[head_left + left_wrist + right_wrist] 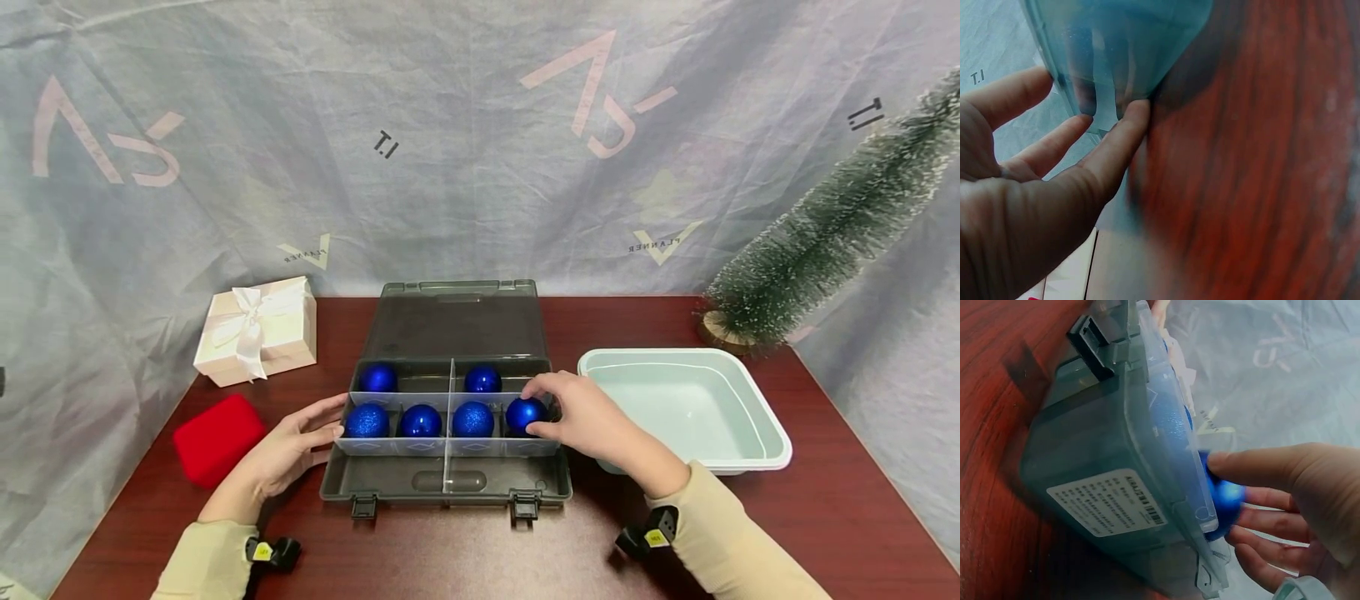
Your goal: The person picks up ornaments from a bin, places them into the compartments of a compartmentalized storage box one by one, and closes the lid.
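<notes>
A grey see-through plastic organizer box (502, 492) lies with its lid folded back, split by clear dividers. Several blue Christmas balls (420, 422) sit in it, two in the back row and the others in the middle row; some are glossy, some glittery. At the right end of the middle row, my right hand (581, 412) holds a blue Christmas ball (1227, 499) between thumb and fingers. My left hand (288, 446) rests its extended fingertips against the box's left wall, as the left wrist view also shows. The front row's compartments hold no balls.
A pale plastic basin (750, 462) stands right of the box, and a frosted miniature Christmas tree (817, 242) behind it. On the left are a cream gift box (285, 325) with a ribbon and a red box (217, 437). Grey cloth (465, 167) hangs behind the table.
</notes>
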The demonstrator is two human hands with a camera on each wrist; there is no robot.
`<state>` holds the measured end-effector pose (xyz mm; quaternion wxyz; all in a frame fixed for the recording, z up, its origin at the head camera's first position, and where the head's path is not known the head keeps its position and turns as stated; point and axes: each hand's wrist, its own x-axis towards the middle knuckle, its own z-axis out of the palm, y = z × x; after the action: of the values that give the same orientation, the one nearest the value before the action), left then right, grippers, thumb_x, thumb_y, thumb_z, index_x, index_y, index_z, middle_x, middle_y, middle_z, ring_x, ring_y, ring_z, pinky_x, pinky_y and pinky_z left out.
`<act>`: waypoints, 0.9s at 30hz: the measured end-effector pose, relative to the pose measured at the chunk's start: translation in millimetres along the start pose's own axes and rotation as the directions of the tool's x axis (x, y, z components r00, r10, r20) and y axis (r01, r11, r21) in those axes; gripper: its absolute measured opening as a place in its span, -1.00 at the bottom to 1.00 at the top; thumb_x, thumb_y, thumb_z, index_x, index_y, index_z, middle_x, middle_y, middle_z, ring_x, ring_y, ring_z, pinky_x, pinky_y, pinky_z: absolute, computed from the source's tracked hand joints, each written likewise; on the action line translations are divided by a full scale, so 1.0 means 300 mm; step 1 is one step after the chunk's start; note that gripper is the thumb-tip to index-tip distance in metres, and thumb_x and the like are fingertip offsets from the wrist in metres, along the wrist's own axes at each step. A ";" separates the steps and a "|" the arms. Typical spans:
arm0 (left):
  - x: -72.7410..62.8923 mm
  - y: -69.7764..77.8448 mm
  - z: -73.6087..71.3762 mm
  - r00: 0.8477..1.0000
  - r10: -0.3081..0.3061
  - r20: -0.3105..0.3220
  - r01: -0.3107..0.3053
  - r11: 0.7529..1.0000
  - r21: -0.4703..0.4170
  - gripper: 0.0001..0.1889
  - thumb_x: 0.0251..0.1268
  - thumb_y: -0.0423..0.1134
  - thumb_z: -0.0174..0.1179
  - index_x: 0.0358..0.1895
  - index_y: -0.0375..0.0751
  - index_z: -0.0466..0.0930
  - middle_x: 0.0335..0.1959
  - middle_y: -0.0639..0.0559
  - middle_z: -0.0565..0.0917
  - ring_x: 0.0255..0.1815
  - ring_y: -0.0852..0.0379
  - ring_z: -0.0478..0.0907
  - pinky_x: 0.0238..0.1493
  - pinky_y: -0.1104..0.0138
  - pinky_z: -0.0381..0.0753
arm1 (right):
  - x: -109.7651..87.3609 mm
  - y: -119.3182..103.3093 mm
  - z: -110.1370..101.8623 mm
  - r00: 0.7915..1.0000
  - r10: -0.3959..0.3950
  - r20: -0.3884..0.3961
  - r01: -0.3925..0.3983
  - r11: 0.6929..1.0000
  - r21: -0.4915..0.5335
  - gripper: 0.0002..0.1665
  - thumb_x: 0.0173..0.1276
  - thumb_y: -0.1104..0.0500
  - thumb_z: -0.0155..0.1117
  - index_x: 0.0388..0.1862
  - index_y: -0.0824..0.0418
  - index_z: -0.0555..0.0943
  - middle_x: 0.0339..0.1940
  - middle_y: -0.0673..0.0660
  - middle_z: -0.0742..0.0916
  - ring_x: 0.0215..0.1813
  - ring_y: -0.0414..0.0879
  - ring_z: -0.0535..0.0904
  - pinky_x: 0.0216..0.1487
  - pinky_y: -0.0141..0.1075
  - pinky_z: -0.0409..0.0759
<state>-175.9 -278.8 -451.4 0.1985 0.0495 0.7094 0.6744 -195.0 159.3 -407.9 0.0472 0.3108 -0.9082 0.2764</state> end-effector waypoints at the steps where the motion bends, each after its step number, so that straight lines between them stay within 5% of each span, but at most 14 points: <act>1: 0.000 0.000 0.000 1.000 -0.001 -0.001 0.001 1.000 0.000 -0.28 0.54 -0.34 0.10 0.61 -0.40 -0.03 0.53 -0.45 0.15 0.26 0.22 0.44 0.25 -0.02 0.52 | 0.000 -0.001 0.002 1.000 -0.008 -0.001 0.008 1.000 -0.016 -0.57 0.09 0.20 0.67 -0.08 0.16 0.69 -0.14 0.02 0.75 -0.12 -0.03 0.64 -0.09 -0.12 0.60; 9: 0.003 -0.004 -0.002 1.000 0.006 0.005 -0.006 1.000 -0.014 -0.28 0.54 -0.35 0.10 0.61 -0.41 -0.03 0.54 -0.46 0.14 0.24 0.25 0.46 0.22 0.02 0.54 | 0.001 -0.004 0.009 1.000 -0.019 -0.005 0.019 0.998 -0.056 -0.63 0.14 0.21 0.62 -0.09 0.16 0.70 -0.09 0.00 0.74 -0.06 -0.03 0.63 0.00 -0.08 0.61; 20: 0.007 0.027 -0.012 1.000 -0.009 0.017 0.008 1.000 0.019 -0.32 0.57 -0.30 0.08 0.59 -0.46 0.01 0.53 -0.46 0.16 0.21 0.24 0.50 0.23 -0.01 0.53 | 0.020 -0.005 -0.057 0.999 0.047 -0.011 -0.044 0.984 0.175 -0.75 0.39 0.24 0.40 0.02 0.22 0.69 -0.12 0.10 0.77 -0.25 -0.07 0.65 -0.16 -0.15 0.64; 24: 0.022 0.073 -0.008 0.997 0.033 -0.066 -0.028 0.996 0.080 -0.38 0.61 -0.31 0.04 0.53 -0.56 0.07 0.47 -0.48 0.27 0.13 0.30 0.55 0.20 0.08 0.57 | 0.037 0.003 -0.118 0.987 0.157 0.017 -0.154 0.931 0.331 -0.72 0.47 0.22 0.32 0.11 0.25 0.67 -0.04 0.15 0.77 -0.13 0.01 0.72 -0.07 -0.17 0.66; 27: 0.054 0.142 -0.002 0.982 0.090 -0.163 -0.067 0.988 0.142 -0.43 0.63 -0.31 0.01 0.50 -0.61 0.13 0.42 -0.47 0.34 0.07 0.39 0.56 0.20 0.19 0.56 | 0.065 0.022 -0.168 0.967 0.242 0.077 -0.246 0.815 0.524 -0.60 0.54 0.20 0.23 0.24 0.38 0.59 0.09 0.29 0.73 0.00 0.07 0.71 0.07 -0.17 0.64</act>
<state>-199.2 -270.3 -413.3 0.1068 0.0334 0.7654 0.6338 -218.8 180.0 -363.6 -0.0793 0.1937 -0.8291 0.5185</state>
